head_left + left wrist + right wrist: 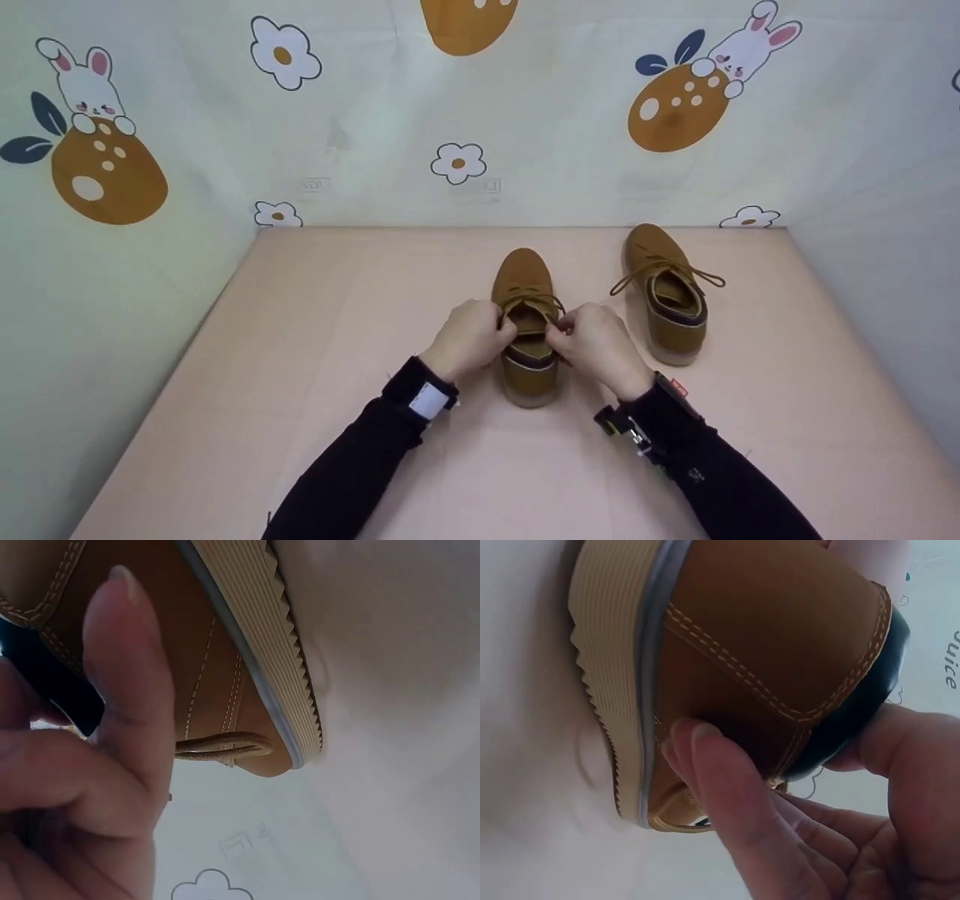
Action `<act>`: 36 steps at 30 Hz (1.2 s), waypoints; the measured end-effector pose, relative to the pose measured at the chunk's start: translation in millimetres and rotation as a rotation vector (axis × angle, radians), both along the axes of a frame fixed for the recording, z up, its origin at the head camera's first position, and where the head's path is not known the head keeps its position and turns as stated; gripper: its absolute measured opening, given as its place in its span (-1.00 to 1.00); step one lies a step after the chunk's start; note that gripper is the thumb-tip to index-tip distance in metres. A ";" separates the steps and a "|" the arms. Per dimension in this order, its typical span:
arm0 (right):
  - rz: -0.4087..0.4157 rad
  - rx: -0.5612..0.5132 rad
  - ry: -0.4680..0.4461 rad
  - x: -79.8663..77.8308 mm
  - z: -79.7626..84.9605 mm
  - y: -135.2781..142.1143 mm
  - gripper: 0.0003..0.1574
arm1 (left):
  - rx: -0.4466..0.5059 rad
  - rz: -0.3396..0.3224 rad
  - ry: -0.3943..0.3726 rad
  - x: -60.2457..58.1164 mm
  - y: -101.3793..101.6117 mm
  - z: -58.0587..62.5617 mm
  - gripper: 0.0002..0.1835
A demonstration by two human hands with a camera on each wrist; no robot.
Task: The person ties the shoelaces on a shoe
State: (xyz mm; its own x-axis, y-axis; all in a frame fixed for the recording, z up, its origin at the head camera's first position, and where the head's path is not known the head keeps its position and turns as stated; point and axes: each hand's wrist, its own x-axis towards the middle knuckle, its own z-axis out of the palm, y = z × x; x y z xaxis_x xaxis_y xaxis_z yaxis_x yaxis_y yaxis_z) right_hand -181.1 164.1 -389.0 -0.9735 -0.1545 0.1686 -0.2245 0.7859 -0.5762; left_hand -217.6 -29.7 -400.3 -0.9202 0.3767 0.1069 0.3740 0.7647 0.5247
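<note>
A brown lace-up shoe (pixel 523 268) stands on the surface between both hands, toe pointing away. My left hand (pixel 472 337) pinches the left edge of its opening, thumb toward the inside. On the opposite side my right hand (pixel 600 345) grips the right edge, thumb at the dark padded collar (pixel 866 701) and fingers along the outer side. A loop of brown lace (pixel 232 746) hangs by the shoe's side in the left wrist view. Both thumb tips are partly hidden by the shoe opening.
A matching brown shoe (pixel 679 337) stands to the right and farther back, its laces tied in a bow. The pale pink tabletop (pixel 337 300) meets a patterned cloth wall (pixel 375 127) at the back, with cloth at both sides too.
</note>
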 end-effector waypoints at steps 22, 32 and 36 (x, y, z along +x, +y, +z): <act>-0.035 -0.084 -0.083 -64.9 1.5 -68.6 -0.56 | -0.007 0.163 -0.035 -52.5 -62.5 10.0 -0.71; -0.031 -0.068 -0.098 -68.8 -6.2 -68.0 -0.54 | 0.040 0.189 -0.094 -53.8 -64.3 5.7 -0.68; 0.052 -0.032 -0.147 -68.6 -3.5 -60.8 -0.49 | 0.010 0.196 -0.113 -50.8 -72.4 5.4 -0.57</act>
